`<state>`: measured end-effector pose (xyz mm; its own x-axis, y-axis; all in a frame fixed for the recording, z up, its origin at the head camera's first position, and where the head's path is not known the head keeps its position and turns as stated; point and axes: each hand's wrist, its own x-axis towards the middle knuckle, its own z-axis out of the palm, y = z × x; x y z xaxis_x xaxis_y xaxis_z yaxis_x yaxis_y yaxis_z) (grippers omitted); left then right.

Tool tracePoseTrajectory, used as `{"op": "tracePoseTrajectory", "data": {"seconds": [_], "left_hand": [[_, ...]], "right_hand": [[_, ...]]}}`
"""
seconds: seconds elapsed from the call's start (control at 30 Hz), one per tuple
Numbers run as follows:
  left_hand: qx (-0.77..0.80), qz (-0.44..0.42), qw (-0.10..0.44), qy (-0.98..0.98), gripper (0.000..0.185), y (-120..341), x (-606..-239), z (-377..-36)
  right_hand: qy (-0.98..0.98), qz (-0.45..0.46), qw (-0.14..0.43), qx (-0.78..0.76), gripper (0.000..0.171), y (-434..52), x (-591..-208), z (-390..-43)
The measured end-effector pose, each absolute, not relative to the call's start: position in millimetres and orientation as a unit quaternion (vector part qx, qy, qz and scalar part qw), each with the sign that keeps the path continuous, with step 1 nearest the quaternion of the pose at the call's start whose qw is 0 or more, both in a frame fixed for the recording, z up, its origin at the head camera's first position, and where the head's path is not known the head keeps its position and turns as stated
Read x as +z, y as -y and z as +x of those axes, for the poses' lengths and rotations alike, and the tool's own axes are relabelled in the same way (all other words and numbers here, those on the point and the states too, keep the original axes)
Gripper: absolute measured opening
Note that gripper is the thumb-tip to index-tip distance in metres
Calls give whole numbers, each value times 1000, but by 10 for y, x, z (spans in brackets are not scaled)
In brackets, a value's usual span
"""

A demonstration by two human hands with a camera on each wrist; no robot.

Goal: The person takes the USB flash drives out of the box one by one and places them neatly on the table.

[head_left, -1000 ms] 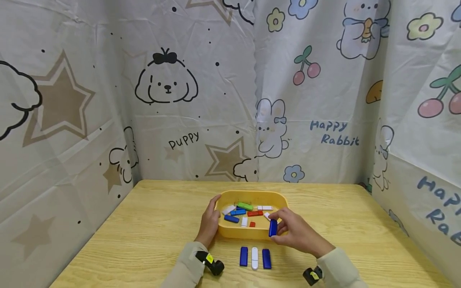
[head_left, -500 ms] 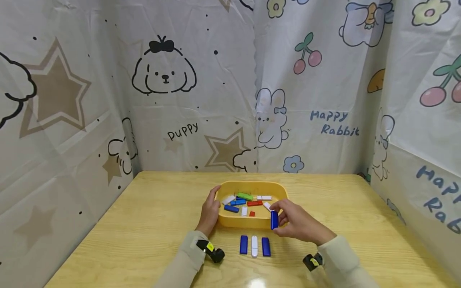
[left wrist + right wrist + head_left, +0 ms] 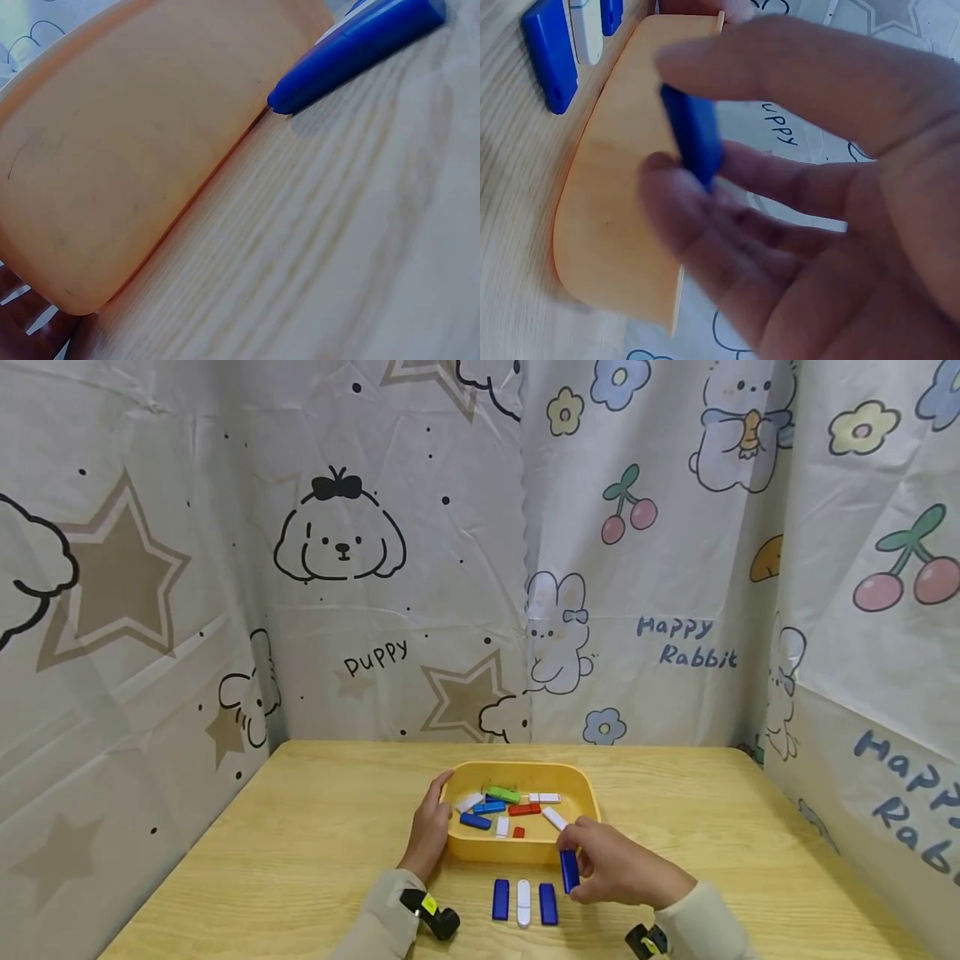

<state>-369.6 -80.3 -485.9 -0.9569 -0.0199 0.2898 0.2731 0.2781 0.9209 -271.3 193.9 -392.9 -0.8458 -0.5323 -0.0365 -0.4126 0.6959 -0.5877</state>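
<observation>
Pinching blue stick [image 3: 569, 870]: right hand [image 3: 611, 872] | left hand [image 3: 427, 827] gripping yellow tray [image 3: 517, 852] rim

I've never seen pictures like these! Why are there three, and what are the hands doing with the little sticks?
A person wears three cameras: one on the head, one on each wrist. The head picture shows a wooden table with a yellow tray of small coloured sticks. The left hand holds the tray's edge. The right hand pinches a blue stick. Below the tray lie three more in a row: blue, white, blue. The wrist pictures show the same tray and sticks very close up, so they look blurry.
</observation>
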Motion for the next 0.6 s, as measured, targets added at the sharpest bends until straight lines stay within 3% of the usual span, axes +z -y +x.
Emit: {"op": "tracePoseTrajectory", "data": {"seconds": [0.27,0.6], "left_hand": [[-593,-81,126,791,58,800,-4880,-3672],[-586,-83,137,794,57,796,-4874,-3683]], "right_hand": [[-929,-232,163,-236,40,-1902,-4020,-2681],[-941,-219,167,-194,41,-1848,-4064,-2705]]}}
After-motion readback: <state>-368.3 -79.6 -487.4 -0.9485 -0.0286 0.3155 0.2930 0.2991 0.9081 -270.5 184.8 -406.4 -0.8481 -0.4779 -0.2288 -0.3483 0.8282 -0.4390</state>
